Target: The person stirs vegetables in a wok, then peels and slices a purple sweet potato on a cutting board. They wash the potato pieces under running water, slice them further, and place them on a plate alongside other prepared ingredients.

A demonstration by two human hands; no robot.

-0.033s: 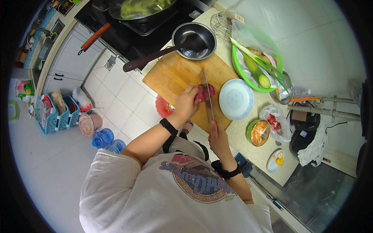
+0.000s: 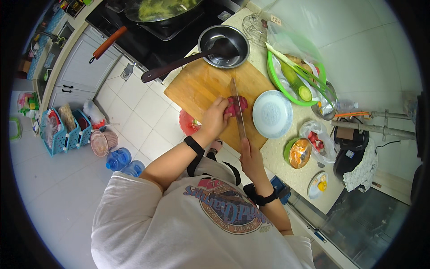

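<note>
My right hand (image 2: pixel 252 160) is clasping the knife (image 2: pixel 241 123), my left hand (image 2: pixel 216 118) steadying the red chunk (image 2: pixel 231 107) at its fingertips, cutting seemingly unadvanced.

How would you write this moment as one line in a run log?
left hand: holding red food; right hand: gripping knife; knife: across red food; cutting board: beneath red food; pale plate: right of knife

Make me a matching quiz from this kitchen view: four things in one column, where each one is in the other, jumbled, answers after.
1. knife
2. dark ladle
3. cut green vegetable
4. pinkish-red food

A. resting in the metal bowl
B. touched by the left hand
C. in the green basket
D. gripped in the right hand

Pairs: 1-D, 2-A, 3-C, 4-B
</note>
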